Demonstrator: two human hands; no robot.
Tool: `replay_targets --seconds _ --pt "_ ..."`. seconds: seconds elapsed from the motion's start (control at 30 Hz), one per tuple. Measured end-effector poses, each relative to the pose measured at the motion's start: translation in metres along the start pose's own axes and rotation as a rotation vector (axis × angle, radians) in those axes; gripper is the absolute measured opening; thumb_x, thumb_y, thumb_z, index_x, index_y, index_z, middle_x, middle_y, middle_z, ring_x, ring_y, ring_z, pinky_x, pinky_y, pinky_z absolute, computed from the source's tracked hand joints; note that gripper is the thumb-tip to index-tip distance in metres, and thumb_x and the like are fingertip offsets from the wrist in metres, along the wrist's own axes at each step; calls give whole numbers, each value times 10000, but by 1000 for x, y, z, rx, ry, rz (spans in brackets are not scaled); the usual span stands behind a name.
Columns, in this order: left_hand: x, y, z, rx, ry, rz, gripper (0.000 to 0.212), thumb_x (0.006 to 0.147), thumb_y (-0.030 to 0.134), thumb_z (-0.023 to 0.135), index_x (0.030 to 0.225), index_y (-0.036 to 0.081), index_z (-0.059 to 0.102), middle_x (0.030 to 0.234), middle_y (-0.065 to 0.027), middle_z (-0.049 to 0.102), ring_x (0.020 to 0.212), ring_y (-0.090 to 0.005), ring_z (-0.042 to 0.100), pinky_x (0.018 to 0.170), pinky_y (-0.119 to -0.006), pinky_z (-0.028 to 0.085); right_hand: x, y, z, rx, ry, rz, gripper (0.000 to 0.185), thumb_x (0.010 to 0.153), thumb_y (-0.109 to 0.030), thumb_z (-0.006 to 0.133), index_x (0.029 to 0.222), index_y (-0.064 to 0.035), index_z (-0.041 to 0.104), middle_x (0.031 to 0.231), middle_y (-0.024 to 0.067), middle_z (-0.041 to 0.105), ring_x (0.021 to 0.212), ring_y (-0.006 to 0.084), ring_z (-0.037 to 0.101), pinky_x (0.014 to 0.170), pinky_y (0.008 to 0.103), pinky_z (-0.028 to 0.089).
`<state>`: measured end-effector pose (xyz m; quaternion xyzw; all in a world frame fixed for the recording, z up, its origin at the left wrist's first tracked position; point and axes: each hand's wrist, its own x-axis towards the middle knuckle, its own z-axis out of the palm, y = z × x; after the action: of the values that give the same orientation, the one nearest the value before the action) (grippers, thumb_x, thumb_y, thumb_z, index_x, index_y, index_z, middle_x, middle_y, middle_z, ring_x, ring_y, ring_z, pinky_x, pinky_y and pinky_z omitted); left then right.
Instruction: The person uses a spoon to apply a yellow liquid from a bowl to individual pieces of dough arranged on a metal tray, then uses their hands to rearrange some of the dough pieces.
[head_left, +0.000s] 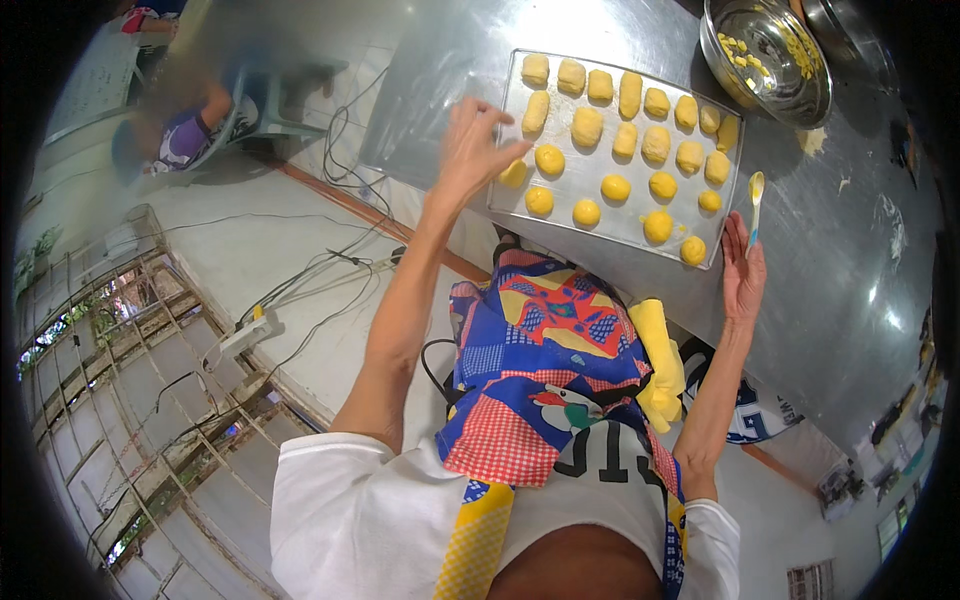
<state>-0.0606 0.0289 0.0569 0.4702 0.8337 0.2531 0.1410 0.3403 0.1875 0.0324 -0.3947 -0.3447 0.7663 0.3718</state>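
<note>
A rectangular metal baking tray (577, 225) lies on the steel table in front of me, bearing rows of yellow dough pieces. The pieces farther from me are oblong, while those nearer me are rounder and glossier. My left hand (472, 146) is over the tray's left edge, fingers apart, its thumb close to a small dough ball (513, 174) at the corner. At the tray's right edge, my right hand (742, 270) has a small spoon (755, 196) with a yellow-smeared bowl between thumb and fingers.
A steel mixing bowl (765, 64) with yellow pieces inside stands at the table's back right, beside another metal vessel (847, 45). Cables and a power strip (246, 336) lie on the left. A person (191, 131) sits at the upper left, near a plastic chair (281, 112).
</note>
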Motion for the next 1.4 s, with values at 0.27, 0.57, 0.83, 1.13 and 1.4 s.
replay_targets --seconds 0.27,0.57,0.83,1.13,1.4 --pt "-40 -19 -4 58 -176 243 462 639 261 762 1052 111 617 1085 -88 487 1001 -296 464 867 -385 426 2 -2 1 5 -25 8 417 944 -240 503 1258 32 466 1386 227 378 1303 310 355 1127 396 236" --pt "-41 -23 -4 88 -162 314 395 649 194 728 1027 141 624 1089 -66 493 927 -263 468 821 -366 440 3 -1 3 -7 5 8 402 951 -242 494 1234 43 481 1365 209 417 1279 302 392 1098 391 272" --pt "-45 -21 -6 91 -192 264 365 665 215 718 1012 139 633 1087 -78 501 977 -266 485 832 -378 428 5 0 -4 -2 -23 6 367 920 -249 543 1195 -6 542 1373 207 409 1287 311 382 1123 388 249" --pt "-43 -35 -17 -369 -166 -12 350 788 192 624 1126 102 601 1124 -84 492 980 -229 489 832 -351 427 5 0 -4 24 -50 -9 380 934 -252 526 1211 8 516 1361 180 435 1274 275 403 1099 374 285" --pt "-22 0 4 -184 125 125 236 812 151 616 1041 100 641 1046 -81 538 966 -232 502 766 -343 432 6 -4 3 62 -7 -26 347 918 -257 554 1133 16 544 1358 213 425 1278 304 395 1112 401 260"
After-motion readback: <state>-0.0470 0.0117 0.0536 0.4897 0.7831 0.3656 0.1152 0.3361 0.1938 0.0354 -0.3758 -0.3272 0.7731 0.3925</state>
